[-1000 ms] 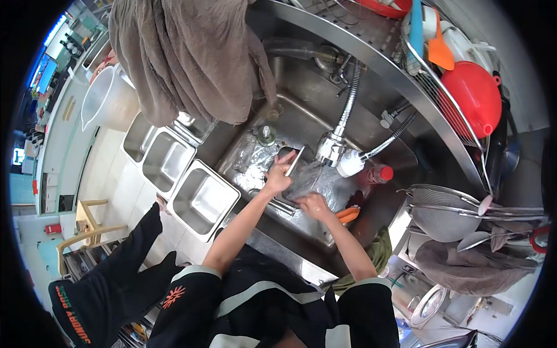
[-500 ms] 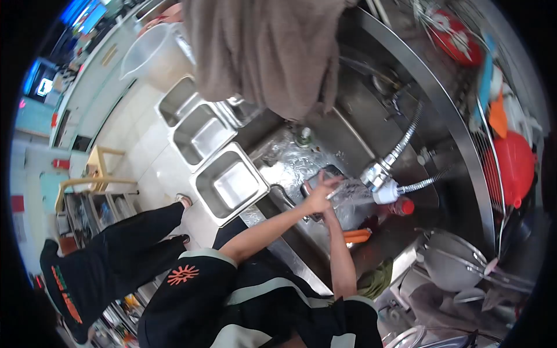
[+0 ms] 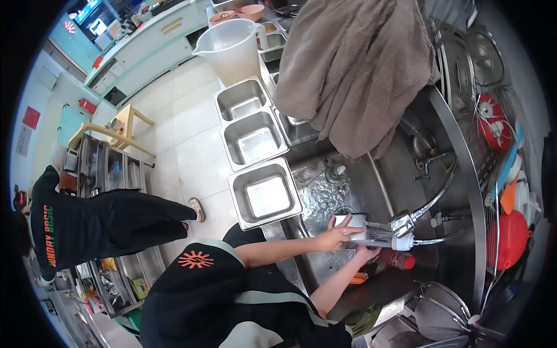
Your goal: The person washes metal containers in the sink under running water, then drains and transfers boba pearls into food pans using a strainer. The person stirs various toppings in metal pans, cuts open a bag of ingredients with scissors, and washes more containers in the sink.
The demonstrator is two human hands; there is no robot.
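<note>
You're at the washing-up spot of what looks like a commercial kitchen. In front of you is a deep steel sink [image 3: 316, 197] with a hose-style tap [image 3: 402, 224], and several steel food pans [image 3: 266, 197] and a big plastic jug [image 3: 229, 49] stand beside it. Strainers [image 3: 438, 307] crowd in on your right, near a wire rack [image 3: 492, 240]. Across the tiled floor [image 3: 200, 130] you can see a long counter with cupboards [image 3: 156, 43]. Another person [image 3: 116, 223], with lettering [image 3: 49, 236] on the back (your own sleeve bears an orange emblem [image 3: 196, 259]), stands by well-stocked shelves [image 3: 107, 165].
</note>
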